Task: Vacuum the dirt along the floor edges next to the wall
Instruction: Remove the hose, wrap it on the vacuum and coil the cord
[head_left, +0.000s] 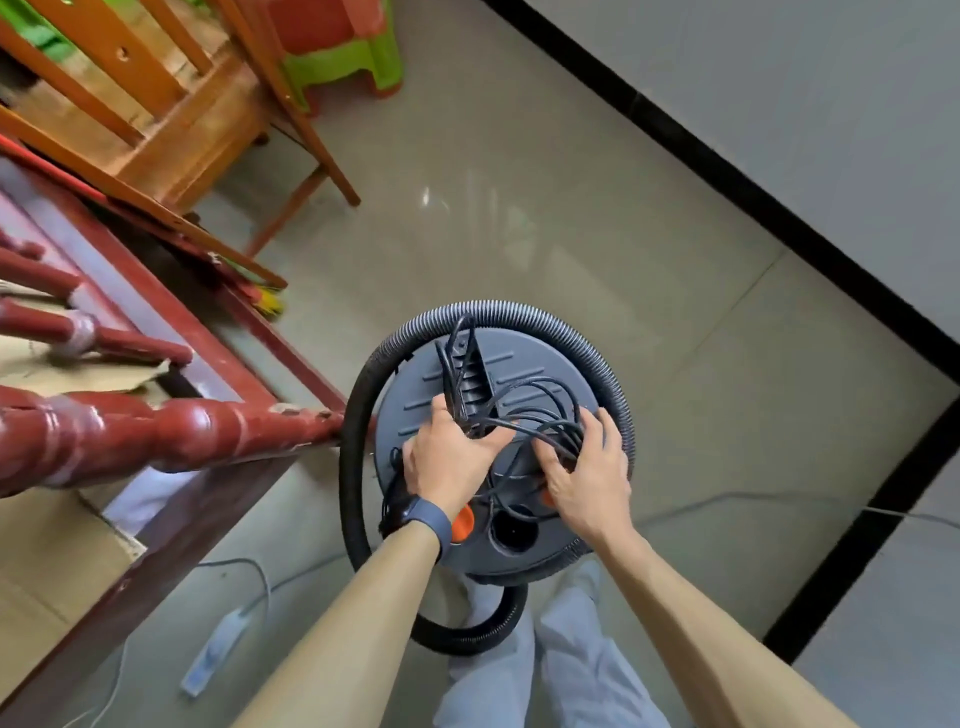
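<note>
The vacuum (519, 374) stands on the floor (519, 208) straight below the camera, its round grey lid up. Its ribbed hose (571, 332) is coiled around the rim, and the black power cord (540, 410) lies bundled on top. The left grip (452, 462) clasps the cord at the foot of the vacuum's handle, and the right grip (589, 483) has its fingers hooked into the cord's loops.

By my reading this is set-up and no cleaning has begun: the cord is being freed. The next move probably calls for unwinding it without snagging the handle, then reaching the power strip (213, 654), which lies on the floor left of the vacuum on the near side.

The floor is pale glossy tile. Right of the vacuum and beyond it, a black skirting (727, 176) runs along the grey wall (779, 78); that edge is the target. Dark red wooden furniture (156, 431) crowds the vacuum's left. A wooden chair (156, 104) and a green stool (337, 62) stand beyond on the left.
</note>
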